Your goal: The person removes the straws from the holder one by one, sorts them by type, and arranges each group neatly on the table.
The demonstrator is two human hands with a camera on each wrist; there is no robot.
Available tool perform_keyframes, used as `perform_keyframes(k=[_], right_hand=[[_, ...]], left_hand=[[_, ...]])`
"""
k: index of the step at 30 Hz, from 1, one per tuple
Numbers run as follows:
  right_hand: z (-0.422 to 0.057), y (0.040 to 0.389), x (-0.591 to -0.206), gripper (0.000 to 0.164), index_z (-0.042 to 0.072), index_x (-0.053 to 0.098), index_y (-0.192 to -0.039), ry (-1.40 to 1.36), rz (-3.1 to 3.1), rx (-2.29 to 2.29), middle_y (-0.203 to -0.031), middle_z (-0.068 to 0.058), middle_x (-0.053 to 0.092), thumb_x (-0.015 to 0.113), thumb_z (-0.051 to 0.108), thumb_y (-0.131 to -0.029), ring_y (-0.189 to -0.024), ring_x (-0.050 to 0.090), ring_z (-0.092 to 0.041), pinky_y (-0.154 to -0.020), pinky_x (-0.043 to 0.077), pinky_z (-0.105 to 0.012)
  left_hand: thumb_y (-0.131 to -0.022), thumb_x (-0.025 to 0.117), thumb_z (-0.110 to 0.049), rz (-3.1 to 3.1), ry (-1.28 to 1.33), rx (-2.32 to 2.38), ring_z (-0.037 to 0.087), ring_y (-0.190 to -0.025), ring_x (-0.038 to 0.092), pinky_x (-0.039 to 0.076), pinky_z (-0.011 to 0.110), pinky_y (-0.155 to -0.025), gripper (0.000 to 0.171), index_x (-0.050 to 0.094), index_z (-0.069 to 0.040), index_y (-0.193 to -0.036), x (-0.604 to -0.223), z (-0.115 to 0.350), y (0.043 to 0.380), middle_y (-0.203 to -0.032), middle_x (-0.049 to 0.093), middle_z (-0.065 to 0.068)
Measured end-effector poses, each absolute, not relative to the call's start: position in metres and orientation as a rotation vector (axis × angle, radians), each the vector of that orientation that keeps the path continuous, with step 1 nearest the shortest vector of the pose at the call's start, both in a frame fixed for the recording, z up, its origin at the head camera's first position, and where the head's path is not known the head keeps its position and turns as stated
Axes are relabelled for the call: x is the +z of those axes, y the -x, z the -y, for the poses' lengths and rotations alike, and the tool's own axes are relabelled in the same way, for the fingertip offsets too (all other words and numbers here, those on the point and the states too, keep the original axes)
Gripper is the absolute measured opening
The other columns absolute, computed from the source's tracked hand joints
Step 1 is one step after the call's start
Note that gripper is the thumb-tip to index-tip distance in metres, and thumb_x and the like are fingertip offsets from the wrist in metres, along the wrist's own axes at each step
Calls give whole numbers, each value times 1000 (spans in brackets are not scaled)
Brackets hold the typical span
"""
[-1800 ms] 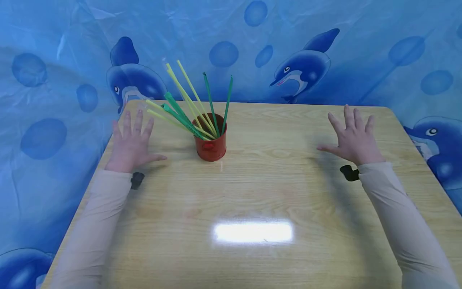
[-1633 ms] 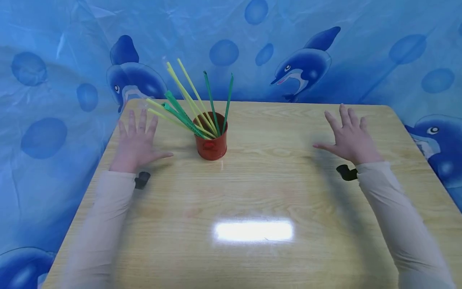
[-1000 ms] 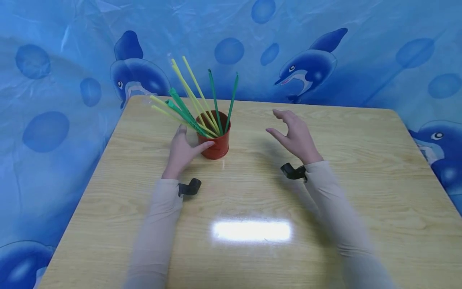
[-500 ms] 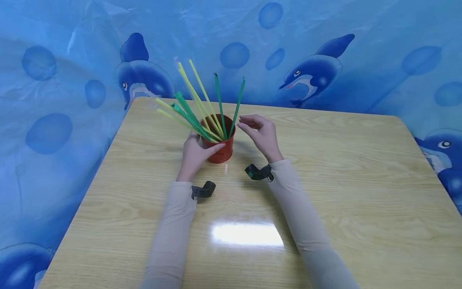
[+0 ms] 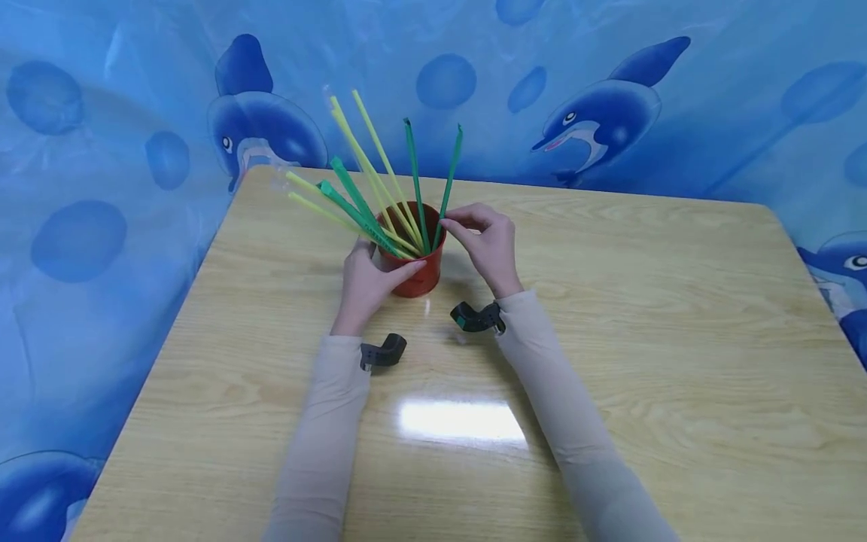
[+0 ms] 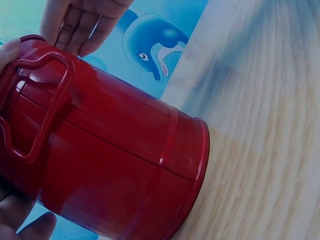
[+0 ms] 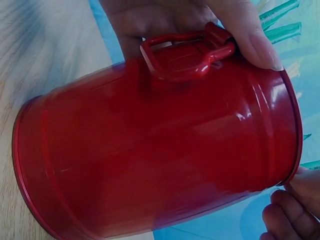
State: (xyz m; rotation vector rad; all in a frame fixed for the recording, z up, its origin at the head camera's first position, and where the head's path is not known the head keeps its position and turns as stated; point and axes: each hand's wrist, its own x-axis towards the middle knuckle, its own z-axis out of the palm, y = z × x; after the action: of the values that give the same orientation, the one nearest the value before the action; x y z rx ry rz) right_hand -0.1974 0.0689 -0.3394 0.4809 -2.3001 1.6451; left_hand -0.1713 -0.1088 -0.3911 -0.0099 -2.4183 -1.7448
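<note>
A red metal bucket (image 5: 424, 277) stands upright on the table, holding several yellow straws (image 5: 366, 162) and green wrapped straws (image 5: 359, 199). My left hand (image 5: 363, 290) grips its left side, thumb along the near rim and fingers behind. At the right rim my right hand (image 5: 493, 245) pinches the rightmost green straw (image 5: 452, 165) low down, between thumb and index finger. The left wrist view shows the bucket's wire handle (image 6: 60, 100) folded against its wall. In the right wrist view the left thumb (image 7: 255, 47) presses near the rim; right fingertips (image 7: 285, 215) bend close by.
The wooden table (image 5: 643, 339) reaches to a blue dolphin-print sheet (image 5: 379, 45) at the back and sides. A black wrist camera sits on the left wrist (image 5: 384, 351) and another black camera (image 5: 476, 317) on the right. Light glares off the near tabletop.
Both hands have come inward from the table's sides. The left hand has taken hold of the bucket. The right hand has reached the rim and pinched a green straw.
</note>
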Motion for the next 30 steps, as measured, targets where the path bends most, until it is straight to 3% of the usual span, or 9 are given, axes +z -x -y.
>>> perform_keyframes(k=[8, 17, 23, 30], right_hand=[[-65, 199, -338, 16, -12, 69, -96, -464, 2289, 1679, -93, -24, 67, 68, 0, -85, -82, 63, -31, -78, 53, -35], [-67, 207, -347, 15, -9, 70, -95, -401, 2253, 1761, -92, -19, 68, 67, 3, -86, -76, 62, -10, -71, 51, -25], [-79, 220, -356, 18, -4, 71, -97, -382, 2194, 1871, -92, -6, 69, 68, 11, -87, -82, 64, -16, -77, 52, -27], [-89, 211, -344, 13, -6, 68, -94, -404, 1980, 2016, -85, -2, 68, 64, 6, -89, -80, 64, -21, -82, 53, -33]], left_hand=[[-72, 82, -34, 2404, 11, -1795, 13, -129, 40, 35, 35, -105, 84, 39, -13, -141, -389, 109, 171, -139, 48, 2], [-72, 82, -35, 2405, 14, -1784, 12, -129, 40, 35, 34, -105, 84, 40, -12, -141, -391, 110, 174, -139, 48, 2], [-73, 82, -34, 2424, 0, -1764, 13, -130, 40, 35, 36, -106, 84, 39, -11, -142, -390, 110, 176, -139, 48, 3], [-72, 82, -35, 2426, 4, -1781, 15, -133, 36, 34, 37, -107, 87, 37, -12, -143, -391, 110, 172, -141, 45, 3]])
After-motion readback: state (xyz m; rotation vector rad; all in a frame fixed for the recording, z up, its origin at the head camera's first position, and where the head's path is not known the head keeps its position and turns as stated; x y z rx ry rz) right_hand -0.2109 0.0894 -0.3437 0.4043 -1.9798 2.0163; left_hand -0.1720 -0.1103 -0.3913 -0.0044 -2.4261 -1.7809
